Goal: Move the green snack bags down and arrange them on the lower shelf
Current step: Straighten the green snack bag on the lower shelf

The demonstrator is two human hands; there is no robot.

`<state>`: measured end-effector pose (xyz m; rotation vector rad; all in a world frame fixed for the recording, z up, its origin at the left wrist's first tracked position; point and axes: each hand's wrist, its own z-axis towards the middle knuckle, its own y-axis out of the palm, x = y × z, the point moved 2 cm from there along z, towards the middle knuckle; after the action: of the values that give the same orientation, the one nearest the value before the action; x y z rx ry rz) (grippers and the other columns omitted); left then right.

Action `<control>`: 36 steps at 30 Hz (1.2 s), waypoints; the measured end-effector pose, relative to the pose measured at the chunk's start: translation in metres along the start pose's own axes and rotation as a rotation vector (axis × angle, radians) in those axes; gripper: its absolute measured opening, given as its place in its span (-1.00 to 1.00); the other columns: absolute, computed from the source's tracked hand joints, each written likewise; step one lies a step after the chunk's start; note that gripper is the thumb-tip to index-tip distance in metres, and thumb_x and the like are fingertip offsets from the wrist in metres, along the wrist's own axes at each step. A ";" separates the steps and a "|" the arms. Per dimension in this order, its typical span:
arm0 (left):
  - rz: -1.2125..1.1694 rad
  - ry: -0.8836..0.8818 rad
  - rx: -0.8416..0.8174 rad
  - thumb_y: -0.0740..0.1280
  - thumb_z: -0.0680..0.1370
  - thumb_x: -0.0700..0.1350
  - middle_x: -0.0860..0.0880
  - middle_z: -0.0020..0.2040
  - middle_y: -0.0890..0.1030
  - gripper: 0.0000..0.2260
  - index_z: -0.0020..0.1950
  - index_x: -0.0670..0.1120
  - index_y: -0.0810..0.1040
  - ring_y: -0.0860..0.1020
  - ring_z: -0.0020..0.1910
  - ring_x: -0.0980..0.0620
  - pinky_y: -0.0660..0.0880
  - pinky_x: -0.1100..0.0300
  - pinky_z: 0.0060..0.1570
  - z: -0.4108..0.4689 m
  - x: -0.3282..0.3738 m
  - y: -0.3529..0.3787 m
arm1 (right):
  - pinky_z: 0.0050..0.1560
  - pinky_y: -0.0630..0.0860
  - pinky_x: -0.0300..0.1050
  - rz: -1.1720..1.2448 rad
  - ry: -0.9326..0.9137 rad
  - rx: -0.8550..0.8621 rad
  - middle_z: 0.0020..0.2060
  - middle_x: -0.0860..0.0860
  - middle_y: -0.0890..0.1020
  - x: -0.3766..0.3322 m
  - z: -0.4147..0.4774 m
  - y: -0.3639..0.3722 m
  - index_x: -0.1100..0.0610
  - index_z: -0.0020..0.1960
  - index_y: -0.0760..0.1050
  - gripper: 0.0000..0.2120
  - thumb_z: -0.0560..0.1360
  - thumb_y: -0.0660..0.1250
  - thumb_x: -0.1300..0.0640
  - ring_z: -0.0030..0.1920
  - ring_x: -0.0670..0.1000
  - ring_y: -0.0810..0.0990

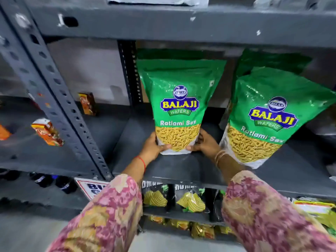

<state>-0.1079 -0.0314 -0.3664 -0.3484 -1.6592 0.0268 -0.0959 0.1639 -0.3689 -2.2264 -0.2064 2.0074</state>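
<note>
A green Balaji Ratlami Sev snack bag (179,104) stands upright on the grey metal shelf (181,170). My left hand (154,145) grips its lower left corner and my right hand (204,142) grips its lower right corner. Another green bag (163,54) shows just behind its top. To the right a second green bag (269,115) leans tilted on the same shelf, with one more green bag (272,60) behind it.
A slotted grey upright (60,99) divides this bay from the left one, where small orange cartons (47,131) lie. Below the shelf hang black snack packets (190,199), with yellow packets (201,230) lower down. A shelf beam (163,22) runs overhead.
</note>
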 end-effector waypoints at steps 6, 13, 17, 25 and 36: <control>-0.073 -0.012 -0.053 0.31 0.35 -0.47 -0.18 0.20 0.45 -0.48 0.28 -0.28 0.28 0.40 0.18 -0.03 0.32 0.07 0.27 -0.021 -0.002 -0.038 | 0.16 0.53 0.13 -0.022 -0.053 0.123 -0.01 0.18 0.65 -0.005 -0.039 0.041 -0.01 -0.12 0.52 -0.57 0.15 0.53 0.35 0.00 0.09 0.61; -0.021 -0.067 -0.062 0.37 0.35 -0.38 -0.23 0.32 0.43 -0.46 0.28 -0.19 0.27 0.39 0.31 -0.15 0.23 -0.13 0.41 -0.035 -0.031 -0.059 | 0.15 0.54 0.08 -0.224 -0.123 0.136 0.04 0.16 0.67 0.000 -0.059 0.066 0.14 0.12 0.52 -0.49 0.20 0.54 0.15 0.01 0.09 0.63; -0.021 -0.074 -0.099 0.36 0.39 -0.33 -0.18 0.33 0.42 -0.44 0.32 -0.14 0.23 0.37 0.32 -0.10 0.19 -0.08 0.44 -0.038 -0.031 -0.057 | 0.18 0.50 -0.07 -0.244 -0.129 0.110 0.11 0.16 0.64 -0.004 -0.063 0.066 0.17 0.19 0.46 -0.46 0.25 0.52 0.18 0.03 0.01 0.58; 0.024 0.138 0.462 0.43 0.36 -0.23 -0.08 -0.04 0.53 -0.51 0.24 -0.17 0.38 0.52 -0.06 0.00 0.48 0.26 -0.05 -0.092 -0.025 -0.041 | 0.41 0.28 -0.01 -0.193 -0.167 0.208 0.40 0.05 0.34 0.022 -0.101 0.053 0.07 0.43 0.10 -0.13 0.26 0.50 0.06 0.39 -0.01 0.28; 0.121 0.226 0.031 0.50 0.28 -0.22 -0.09 0.03 0.48 -0.30 0.34 -0.19 0.27 0.47 0.02 -0.02 0.44 0.07 0.12 -0.047 0.032 0.144 | 0.44 0.14 0.01 -0.248 -0.099 0.698 0.36 0.28 0.21 0.046 -0.128 -0.133 0.26 0.38 0.13 0.05 0.09 0.53 -0.15 0.40 0.17 0.18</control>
<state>-0.0345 0.1047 -0.3617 -0.4128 -1.4121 0.1001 0.0351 0.3025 -0.3752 -1.5850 0.1787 1.7035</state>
